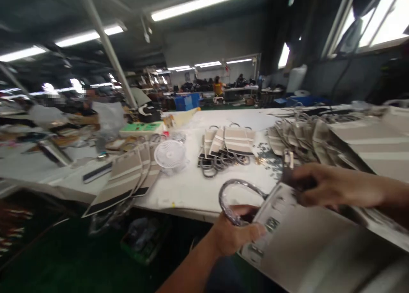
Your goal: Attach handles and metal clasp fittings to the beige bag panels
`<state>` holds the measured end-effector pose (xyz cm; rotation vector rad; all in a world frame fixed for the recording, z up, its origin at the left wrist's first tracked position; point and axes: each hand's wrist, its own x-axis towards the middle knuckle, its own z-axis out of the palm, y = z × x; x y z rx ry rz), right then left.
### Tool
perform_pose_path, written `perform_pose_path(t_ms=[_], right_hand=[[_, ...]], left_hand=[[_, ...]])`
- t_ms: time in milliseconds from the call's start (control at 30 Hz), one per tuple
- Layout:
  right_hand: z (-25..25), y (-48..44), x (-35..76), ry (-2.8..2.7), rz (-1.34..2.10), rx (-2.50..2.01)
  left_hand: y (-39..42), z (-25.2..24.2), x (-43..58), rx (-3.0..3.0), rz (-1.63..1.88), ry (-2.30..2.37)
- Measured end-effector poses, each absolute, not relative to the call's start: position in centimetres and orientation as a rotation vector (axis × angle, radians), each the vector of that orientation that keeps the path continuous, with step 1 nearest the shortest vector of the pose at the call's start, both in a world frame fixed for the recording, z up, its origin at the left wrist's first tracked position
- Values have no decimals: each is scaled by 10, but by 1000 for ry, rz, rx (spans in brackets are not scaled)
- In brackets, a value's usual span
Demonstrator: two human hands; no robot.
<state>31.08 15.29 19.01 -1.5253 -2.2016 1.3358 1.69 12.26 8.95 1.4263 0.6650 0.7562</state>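
My left hand (234, 233) grips the edge of a beige bag panel (306, 242), thumb on top and fingers behind it. From that edge a dark, plastic-wrapped loop handle (225, 197) arches over the hand. Metal fittings (272, 224) show along the panel's pale edge strip. Above the panel's far corner, my right hand (332, 184) is closed around a dark tool with a shiny metal end (287, 159); blur hides its exact kind. Beyond lie small dark pieces (271, 156) and a few gold-coloured bits (260, 160), scattered on the white table (191, 193).
Striped bag panels with handles (238, 140) lie mid-table. More stacks stand at left (123, 173) and right (294, 139). A white fan (170, 153) sits beside the left stack. Below the table edge is a green crate (143, 250). People work further back.
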Motion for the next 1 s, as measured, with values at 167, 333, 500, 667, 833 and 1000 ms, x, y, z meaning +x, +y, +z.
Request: perform_pose_path(t_ms=[167, 333, 500, 667, 833, 1000], right_hand=[[112, 207, 304, -2242, 1640, -1488], [50, 235, 295, -2287, 1712, -1531], [41, 261, 290, -2343, 1451, -1765], [52, 239, 294, -1882, 852, -1768], [34, 181, 286, -1153, 742, -1296], [-9, 152, 266, -854, 670, -1126]], left_hand=[[110, -16, 41, 1050, 733, 821], [101, -71, 62, 820, 829, 1064], [113, -87, 84, 644, 928, 1157], [111, -86, 97, 440, 933, 1199], [115, -79, 104, 343, 948, 1222], [118, -76, 109, 345, 965, 1200]])
